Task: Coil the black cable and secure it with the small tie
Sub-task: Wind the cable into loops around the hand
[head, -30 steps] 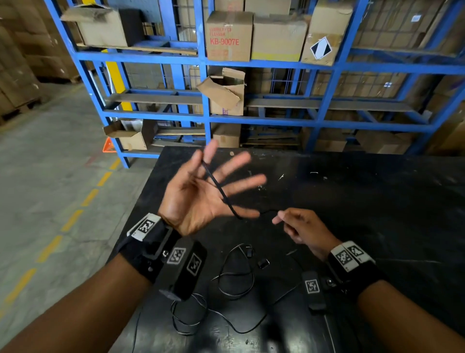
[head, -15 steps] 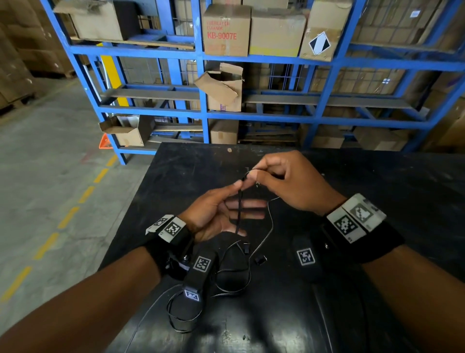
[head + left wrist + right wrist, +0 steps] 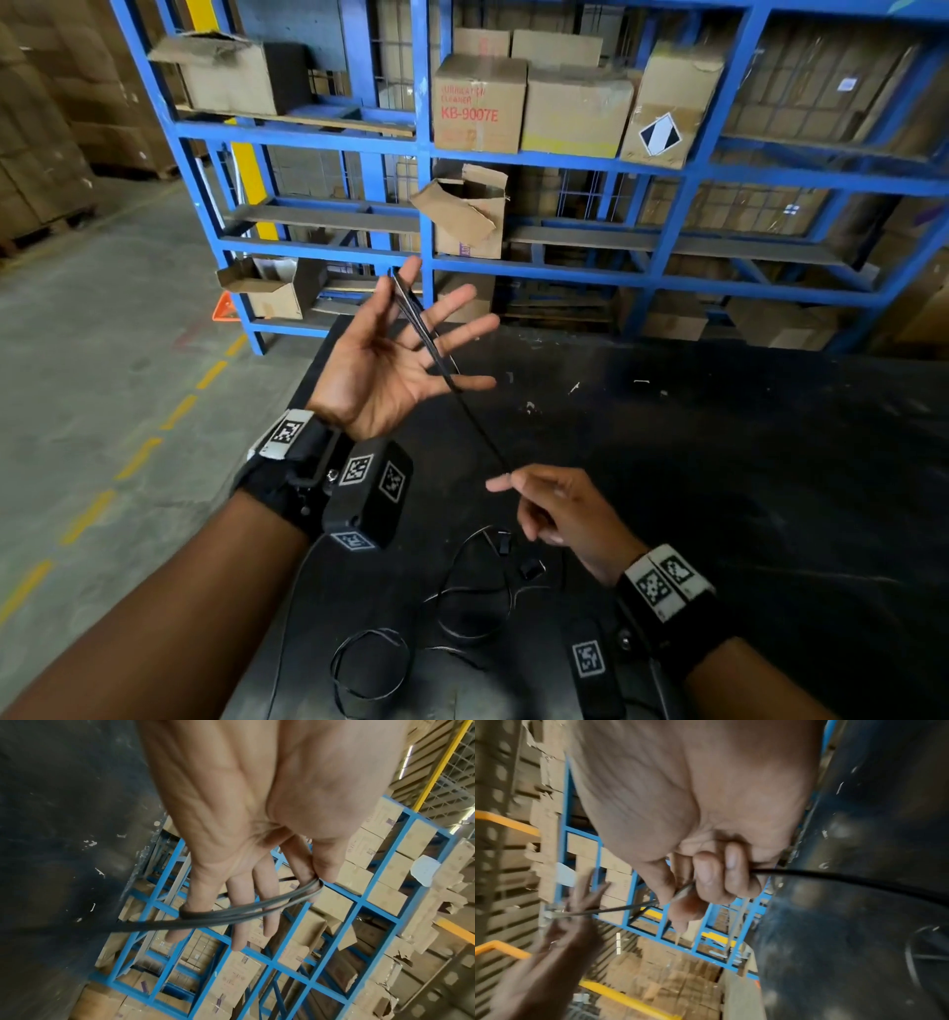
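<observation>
My left hand (image 3: 398, 303) is raised palm up above the black table's (image 3: 744, 462) far left edge, fingers spread. Several turns of the thin black cable (image 3: 477, 437) run from the thumb and index finger across to the little finger (image 3: 187, 908). The thumb presses the turns (image 3: 257, 906) against the index finger. From the little finger the cable stretches taut down to my right hand (image 3: 506, 480), which pinches it between thumb and forefinger. It passes on through the curled fingers (image 3: 721, 874). The slack cable (image 3: 477, 606) lies in loops on the table below, beside two small black pieces (image 3: 531, 569).
Blue steel shelving (image 3: 426, 154) with cardboard boxes (image 3: 480, 103) stands right behind the table. A concrete floor with a dashed yellow line (image 3: 138, 457) lies to the left. Another cable loop (image 3: 369, 668) rests near the table's front edge.
My right hand has come down and right from the left fingertips, drawing the cable taut. The left hand has risen and spread its fingers again, with one more turn of cable on it.
</observation>
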